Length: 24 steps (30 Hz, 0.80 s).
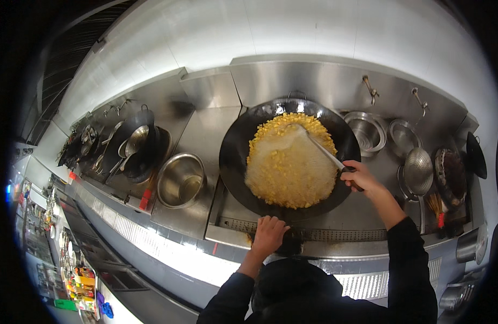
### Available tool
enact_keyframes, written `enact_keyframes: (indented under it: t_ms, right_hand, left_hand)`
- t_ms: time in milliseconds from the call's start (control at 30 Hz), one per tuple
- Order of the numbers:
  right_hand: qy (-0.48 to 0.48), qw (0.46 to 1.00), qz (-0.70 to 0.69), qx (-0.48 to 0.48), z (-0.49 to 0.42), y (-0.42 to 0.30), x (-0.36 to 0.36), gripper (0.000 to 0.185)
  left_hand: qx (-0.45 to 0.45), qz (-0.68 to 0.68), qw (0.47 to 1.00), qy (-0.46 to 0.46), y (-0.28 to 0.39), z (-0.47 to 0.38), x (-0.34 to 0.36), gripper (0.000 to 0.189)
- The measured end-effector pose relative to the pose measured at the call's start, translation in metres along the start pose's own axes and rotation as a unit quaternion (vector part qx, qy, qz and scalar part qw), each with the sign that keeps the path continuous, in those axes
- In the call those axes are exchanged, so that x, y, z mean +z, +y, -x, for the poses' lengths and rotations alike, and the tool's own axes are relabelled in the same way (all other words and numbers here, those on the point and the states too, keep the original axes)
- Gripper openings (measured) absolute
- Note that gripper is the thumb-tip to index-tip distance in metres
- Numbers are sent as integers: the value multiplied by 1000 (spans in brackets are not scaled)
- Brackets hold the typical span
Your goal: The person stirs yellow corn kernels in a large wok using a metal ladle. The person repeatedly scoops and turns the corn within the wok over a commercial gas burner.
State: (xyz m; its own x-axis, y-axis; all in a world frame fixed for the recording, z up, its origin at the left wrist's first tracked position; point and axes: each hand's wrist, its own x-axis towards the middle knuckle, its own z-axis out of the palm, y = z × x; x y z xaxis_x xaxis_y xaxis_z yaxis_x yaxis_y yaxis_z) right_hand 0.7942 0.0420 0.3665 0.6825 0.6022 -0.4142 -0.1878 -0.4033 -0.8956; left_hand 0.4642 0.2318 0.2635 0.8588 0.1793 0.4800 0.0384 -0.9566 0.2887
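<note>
A large black wok (232,174) sits on the stove in front of me. It holds small yellow cubes of food (314,123), most of them under pale, foaming liquid (289,170). My right hand (360,177) grips the dark handle of a long metal wok utensil (324,150). Its head rests among the cubes at the far side, too covered to tell a ladle from a spatula. At the wok's near rim, my left hand (271,231) has its fingers curled over the edge; what lies under the palm is hidden.
A steel bowl (181,181) with some liquid stands left of the wok. Farther left, another wok (127,117) holds a strainer (136,141). To the right are steel pots (365,133), a perforated skimmer (418,172) and a bamboo brush (435,204). Taps (371,91) project from the backsplash.
</note>
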Motion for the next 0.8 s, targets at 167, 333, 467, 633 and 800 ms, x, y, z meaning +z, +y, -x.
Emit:
enact_keyframes:
  t_ms: [167, 333, 467, 633, 800]
  right_hand:
    - [-53, 989, -120, 70, 48, 30, -26, 69]
    - [-92, 964, -214, 129, 113, 32, -15, 50]
    - [-115, 943, -272, 154, 152, 15, -4, 39]
    - [-140, 941, -270, 146, 184, -6, 10, 36]
    - [-131, 960, -235, 76, 196, -21, 25, 52]
  left_hand:
    - [12, 26, 999, 16, -1, 0, -3, 19]
    - [7, 31, 999, 16, 1, -3, -6, 18]
    - [1, 23, 1000, 5, 2, -3, -8, 18]
    - [11, 33, 999, 29, -1, -5, -4, 18]
    - [35, 55, 997, 40, -5, -5, -2, 17]
